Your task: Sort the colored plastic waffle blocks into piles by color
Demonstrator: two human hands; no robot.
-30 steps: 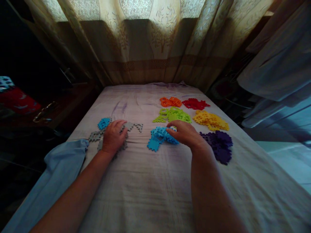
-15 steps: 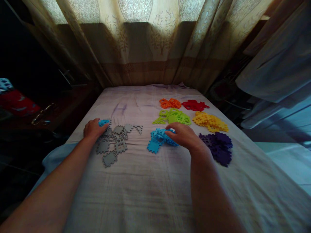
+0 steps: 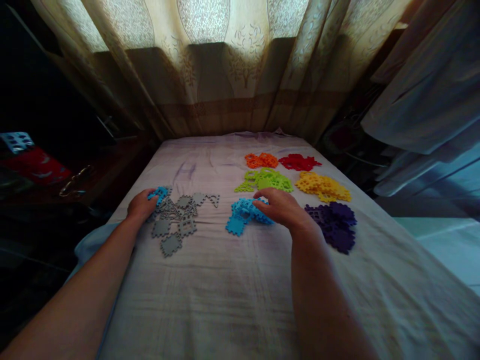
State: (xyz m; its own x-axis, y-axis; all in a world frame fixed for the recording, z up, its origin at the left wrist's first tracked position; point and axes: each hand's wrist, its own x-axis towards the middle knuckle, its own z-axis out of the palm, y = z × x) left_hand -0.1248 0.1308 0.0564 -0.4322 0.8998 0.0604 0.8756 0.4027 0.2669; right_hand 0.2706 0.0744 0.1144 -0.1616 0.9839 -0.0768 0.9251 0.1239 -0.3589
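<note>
Head view, from the left: a red item (image 3: 37, 165) sits at the left edge of the frame, and lower down a pale blue cloth (image 3: 93, 241) shows beside the left forearm. That arm stretches up from the lower left corner, and the left hand (image 3: 140, 206) lies low at left of centre, thumb and fingers closed, as I see it, on the left side of a blue tile (image 3: 161, 193). The step in hand, I'd judge, is taking hold of that piece. It sits against the top left of the grey tiles (image 3: 183, 225), so freeing it would call for a firm pinch and a straight upward lift, lest its toothed edge drag them.

Mid-frame is the light blue pile (image 3: 240, 216). The right hand (image 3: 279, 207) hangs over its right side, wrist bent toward the left, thumb and forefinger apart; whether they touch it I can't tell. Beyond lie the orange pile (image 3: 261, 160), lime pile (image 3: 268, 180), red pile (image 3: 300, 162), yellow pile (image 3: 323, 186) and, right of the wrist, the purple pile (image 3: 339, 225).
</note>
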